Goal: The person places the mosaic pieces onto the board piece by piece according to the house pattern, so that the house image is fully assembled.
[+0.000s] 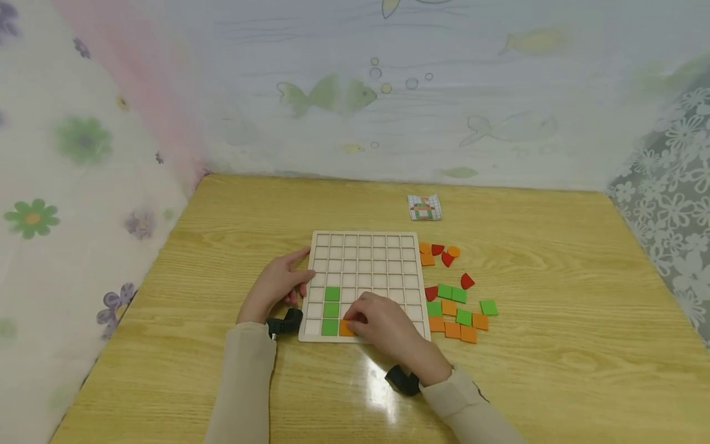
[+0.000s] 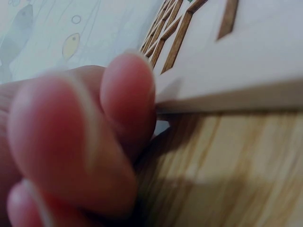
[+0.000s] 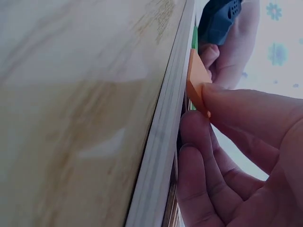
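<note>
A pale wooden grid board (image 1: 363,233) lies on the table, with several green square tiles (image 1: 331,310) in a column of its lower left cells. My right hand (image 1: 385,324) pinches an orange square tile (image 3: 196,82) between thumb and finger; the tile is tilted over the board's bottom row, just right of the lowest green tile. At the board's left edge rests my left hand (image 1: 281,280), its thumb and index finger touching the rim. In the left wrist view its fingertips (image 2: 128,90) are beside the board's side.
Right of the board lie loose green tiles (image 1: 489,308), orange tiles (image 1: 468,334), red quarter-round pieces (image 1: 468,281) and orange round pieces (image 1: 453,251). A small card with a coloured grid pattern (image 1: 424,208) is behind the board. A patterned cloth wall (image 1: 355,123) borders the wooden table (image 1: 554,277).
</note>
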`<state>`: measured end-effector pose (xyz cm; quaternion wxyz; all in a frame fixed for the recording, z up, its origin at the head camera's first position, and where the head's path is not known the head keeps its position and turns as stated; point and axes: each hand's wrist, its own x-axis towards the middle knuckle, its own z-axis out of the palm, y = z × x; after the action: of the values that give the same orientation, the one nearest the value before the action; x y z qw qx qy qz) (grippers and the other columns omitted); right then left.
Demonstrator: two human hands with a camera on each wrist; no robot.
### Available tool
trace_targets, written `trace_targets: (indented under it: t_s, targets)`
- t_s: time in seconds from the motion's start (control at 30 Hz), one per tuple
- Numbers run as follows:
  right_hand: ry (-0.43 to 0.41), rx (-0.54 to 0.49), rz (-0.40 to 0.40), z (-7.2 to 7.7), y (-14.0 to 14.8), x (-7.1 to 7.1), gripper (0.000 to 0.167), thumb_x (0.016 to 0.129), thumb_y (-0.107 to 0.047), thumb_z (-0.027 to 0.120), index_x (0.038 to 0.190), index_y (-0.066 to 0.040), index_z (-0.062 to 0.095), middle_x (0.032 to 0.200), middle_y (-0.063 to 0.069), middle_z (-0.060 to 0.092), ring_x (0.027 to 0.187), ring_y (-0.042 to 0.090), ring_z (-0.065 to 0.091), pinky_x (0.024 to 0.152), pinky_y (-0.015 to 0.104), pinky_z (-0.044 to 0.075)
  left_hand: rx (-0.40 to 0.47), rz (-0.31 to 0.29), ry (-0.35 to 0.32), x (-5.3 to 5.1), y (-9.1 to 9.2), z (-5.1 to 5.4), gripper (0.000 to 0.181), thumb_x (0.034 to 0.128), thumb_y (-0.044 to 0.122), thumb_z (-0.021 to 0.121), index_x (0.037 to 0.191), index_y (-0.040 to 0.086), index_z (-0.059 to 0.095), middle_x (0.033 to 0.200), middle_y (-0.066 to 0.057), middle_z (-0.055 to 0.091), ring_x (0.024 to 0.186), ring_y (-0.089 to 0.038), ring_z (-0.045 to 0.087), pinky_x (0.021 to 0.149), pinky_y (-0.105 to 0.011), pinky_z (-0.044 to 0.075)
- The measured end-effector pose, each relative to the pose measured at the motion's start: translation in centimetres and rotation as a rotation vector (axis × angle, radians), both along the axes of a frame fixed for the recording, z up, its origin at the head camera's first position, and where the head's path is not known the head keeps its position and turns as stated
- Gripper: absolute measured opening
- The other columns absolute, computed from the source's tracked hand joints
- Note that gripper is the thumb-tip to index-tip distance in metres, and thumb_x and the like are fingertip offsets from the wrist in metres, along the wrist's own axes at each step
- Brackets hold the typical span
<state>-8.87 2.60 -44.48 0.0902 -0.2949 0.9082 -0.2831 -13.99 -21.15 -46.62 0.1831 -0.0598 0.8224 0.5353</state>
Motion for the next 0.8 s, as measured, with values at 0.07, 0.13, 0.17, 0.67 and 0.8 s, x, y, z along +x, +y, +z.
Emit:
trace_targets:
  t_s: [0.07,0.13,0.17,0.67,0.8]
  targets:
    - [0.005,0.005,-0.007,0.03,-0.04,0.02,0.006,0.082,-0.023,0.065,0.084,-0.021,0.069,0.080,-0.013,0.053,0.069,0.002,0.048,0.062,0.019,0.042,0.003,0.002,0.000,-0.05,-0.01,0.02,0.060,0.0843,0.028,0.061,0.137,0.032,0.033,0.058,-0.015,0.057,0.036,-0.016,0.044,0.039,-0.031,0.043]
    - [0.006,0.007,-0.013,0.01,-0.09,0.05,0.005,0.081,-0.022,0.065,0.084,-0.021,0.069,0.080,-0.013,0.053,0.069,0.002,0.048,0.062,0.019,0.042,0.006,0.000,0.002,-0.08,0.00,0.05,0.060,0.0845,0.027,0.061,0.137,0.031,0.033,0.059,-0.015,0.057,0.037,-0.016,0.044,0.039,-0.032,0.043]
    - [0.005,0.007,-0.015,-0.01,-0.11,0.09,0.005,0.081,-0.022,0.065,0.084,-0.020,0.069,0.080,-0.013,0.053,0.069,0.002,0.048,0.062,0.019,0.042,0.009,0.000,0.000,-0.08,-0.01,0.05,0.060,0.0846,0.027,0.061,0.137,0.031,0.033,0.059,-0.015,0.057,0.036,-0.016,0.044,0.039,-0.032,0.043]
    - [-0.089,-0.028,0.070,0.28,0.53,-0.40,0.014,0.085,-0.024,0.060,0.097,-0.019,0.065,0.077,-0.015,0.049,0.070,0.003,0.048,0.062,0.020,0.041,0.026,0.005,-0.010,0.11,0.01,-0.10,0.061,0.0843,0.027,0.062,0.137,0.031,0.033,0.058,-0.015,0.056,0.036,-0.015,0.043,0.039,-0.031,0.043]
    - [-0.099,-0.031,0.104,0.38,0.85,-0.78,0.016,0.086,-0.026,0.058,0.099,-0.020,0.065,0.076,-0.015,0.051,0.070,0.003,0.049,0.064,0.021,0.041,0.026,0.006,-0.008,0.07,-0.06,-0.10,0.060,0.0845,0.026,0.061,0.137,0.031,0.033,0.057,-0.015,0.056,0.036,-0.015,0.043,0.038,-0.032,0.043]
